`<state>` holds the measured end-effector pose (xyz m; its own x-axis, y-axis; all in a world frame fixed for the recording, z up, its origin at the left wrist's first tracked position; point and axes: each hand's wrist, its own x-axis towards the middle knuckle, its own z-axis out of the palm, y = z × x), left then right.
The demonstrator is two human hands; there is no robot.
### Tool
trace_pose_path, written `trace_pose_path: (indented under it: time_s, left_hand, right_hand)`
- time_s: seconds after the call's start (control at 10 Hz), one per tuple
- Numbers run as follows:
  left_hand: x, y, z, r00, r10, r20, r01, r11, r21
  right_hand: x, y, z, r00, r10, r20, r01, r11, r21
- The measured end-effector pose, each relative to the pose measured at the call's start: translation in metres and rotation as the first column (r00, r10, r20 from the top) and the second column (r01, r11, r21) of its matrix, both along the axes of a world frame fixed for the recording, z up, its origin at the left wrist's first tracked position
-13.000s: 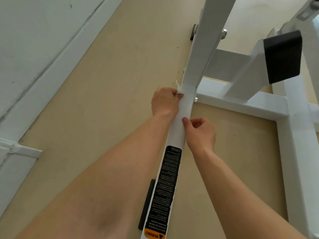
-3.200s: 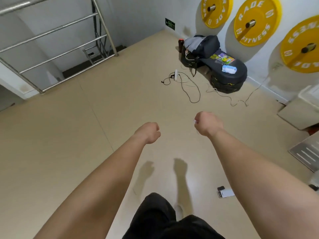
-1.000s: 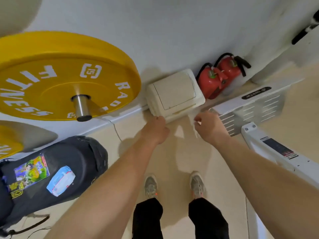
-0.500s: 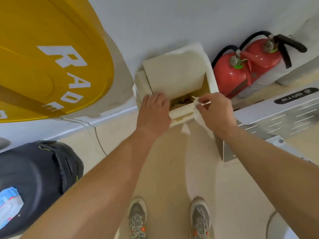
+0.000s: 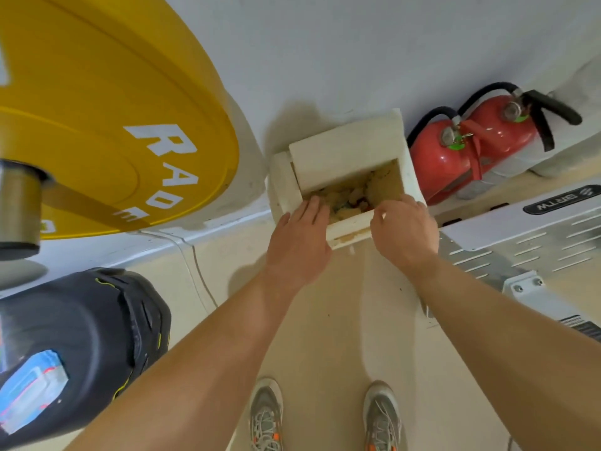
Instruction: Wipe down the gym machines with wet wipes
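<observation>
Left hand (image 5: pixel 297 245), right hand (image 5: pixel 405 229) at bin (image 5: pixel 349 226) edge — right perhaps empty.

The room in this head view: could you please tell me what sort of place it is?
Probably a gym: a yellow weight plate on a wall peg and a white machine frame nearby.

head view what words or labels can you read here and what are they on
"RADE": white letters on the yellow weight plate; the letters past these are cut off.
"BRTW": on the black badge of the white machine panel, seen upside down.
Dark sticker at the right edge: too small to read.
Blue pack on the black bag: print blurred.
</observation>
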<state>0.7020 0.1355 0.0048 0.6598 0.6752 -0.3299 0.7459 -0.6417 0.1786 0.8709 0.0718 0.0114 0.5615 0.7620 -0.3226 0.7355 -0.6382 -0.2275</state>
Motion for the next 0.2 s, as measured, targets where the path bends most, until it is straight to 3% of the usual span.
trace_pose_path:
  time_s: [0.2]
  left_hand:
    - [-0.015,-0.026,0.090,0.995,0.067,-0.075,-0.072,0.995,-0.075]
  right_hand:
    - [0.020,-0.025,0.100,0.994,0.067,-0.089,-0.076,0.991,-0.106]
